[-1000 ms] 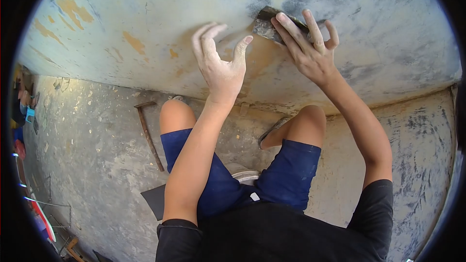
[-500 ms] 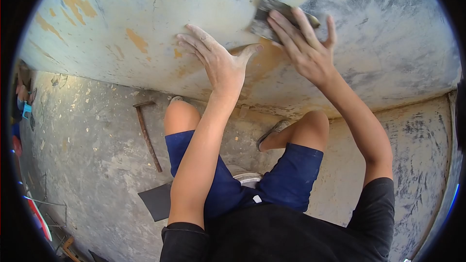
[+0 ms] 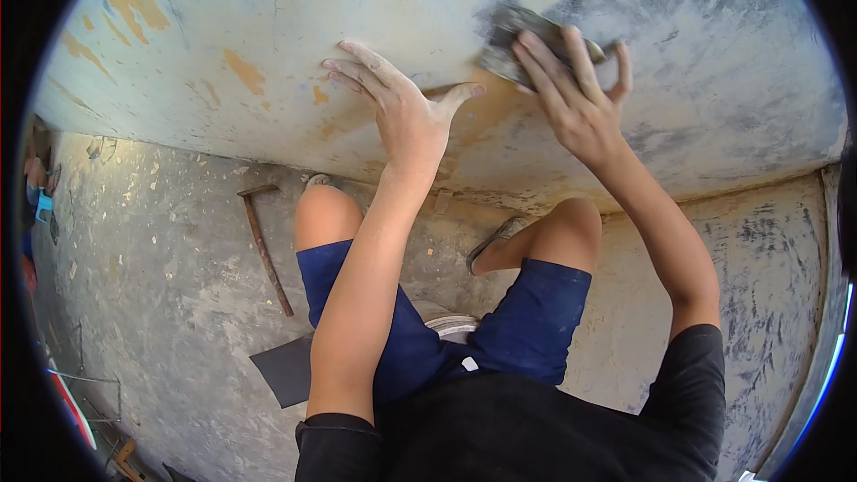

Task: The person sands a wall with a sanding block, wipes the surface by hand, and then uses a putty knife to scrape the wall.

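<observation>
My right hand (image 3: 580,112) presses a dark piece of sandpaper (image 3: 502,55) against the pale wall panel (image 3: 295,0). The sandpaper seems folded round a block; it is smeared by motion and partly under my fingers. To its left, my left hand (image 3: 407,120) rests on the panel with fingers spread and thumb out, holding nothing. White dust coats its fingertips. Orange-brown patches show between the two hands, and dark grey smudges mark the panel at the upper right.
A rusty hammer (image 3: 262,250) lies on the grey floor (image 3: 170,259) left of my legs. Near it is a dark square sheet (image 3: 284,371). Beneath me stands a round pale seat or bucket (image 3: 453,326). Several items, including bent wire (image 3: 98,381), line the far left edge.
My right hand and the sandpaper have slid a little right and down across the panel. The left hand keeps nearly the same place.
</observation>
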Motion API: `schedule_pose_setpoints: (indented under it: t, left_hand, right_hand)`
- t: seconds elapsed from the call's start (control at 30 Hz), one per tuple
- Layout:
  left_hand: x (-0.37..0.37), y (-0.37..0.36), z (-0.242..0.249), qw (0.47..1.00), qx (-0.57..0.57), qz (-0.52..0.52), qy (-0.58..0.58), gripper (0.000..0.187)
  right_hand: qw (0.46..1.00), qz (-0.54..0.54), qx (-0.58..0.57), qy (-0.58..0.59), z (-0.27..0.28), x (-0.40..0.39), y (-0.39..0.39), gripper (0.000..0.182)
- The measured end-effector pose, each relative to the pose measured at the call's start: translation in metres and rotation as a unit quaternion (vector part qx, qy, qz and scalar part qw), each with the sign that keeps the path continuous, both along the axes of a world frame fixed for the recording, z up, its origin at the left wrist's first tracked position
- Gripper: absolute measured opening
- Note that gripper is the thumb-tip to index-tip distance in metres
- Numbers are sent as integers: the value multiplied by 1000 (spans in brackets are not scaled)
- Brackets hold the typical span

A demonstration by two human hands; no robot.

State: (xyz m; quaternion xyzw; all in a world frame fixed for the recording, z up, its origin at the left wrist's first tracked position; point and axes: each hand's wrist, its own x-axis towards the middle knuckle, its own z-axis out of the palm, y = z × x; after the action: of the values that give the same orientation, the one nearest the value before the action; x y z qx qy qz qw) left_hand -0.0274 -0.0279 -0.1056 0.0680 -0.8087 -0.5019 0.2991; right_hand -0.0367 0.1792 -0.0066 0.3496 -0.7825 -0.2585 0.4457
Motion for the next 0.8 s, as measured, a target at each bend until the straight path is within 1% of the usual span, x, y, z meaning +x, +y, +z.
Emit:
schedule_pose_setpoints:
  t: [0.03,0.13,0.17,0.27,0.33,0.4,0.47,0.6,0.63,0.67,0.73,0.8]
  left_hand:
    - [0,0,-1,1000,1,0,-2,164]
    - [-2,2,-1,1000,1,1,10,164]
    - [-2,2,-1,1000,-5,4,7,165]
    - [-2,1,-2,1000,-5,8,7,165]
    - [-1,3,-1,1000,0,8,13,166]
    - [0,1,0,1000,13,0,12,165]
    - [0,1,-1,1000,5,6,10,165]
    - [-2,1,-3,1000,-13,11,5,165]
    - [-1,1,-2,1000,-13,10,4,165]
    - [0,2,-2,1000,-4,7,9,165]
    - [-1,2,-1,1000,7,5,17,165]
    - [-1,1,-2,1000,-10,5,18,164]
  right_hand:
    - [999,-24,28,17,-2,3,13,47]
    - [998,-37,34,26,-3,5,18,46]
    - [1000,-7,-9,19,-9,2,7,46]
    - [999,4,-24,21,-4,-4,-22,46]
    - [999,5,-34,11,-7,-2,-13,45]
    - [1000,-28,-11,4,-8,5,13,46]
    - [999,-26,-19,0,-12,4,21,47]
    - [999,-8,-46,18,-7,-5,-11,46]
    - [998,10,-53,23,-4,-7,-21,48]
    - [998,24,-58,27,-3,-6,-23,51]
    - [998,21,-48,19,-2,-4,-8,50]
    - [998,-59,8,20,-8,4,22,45]
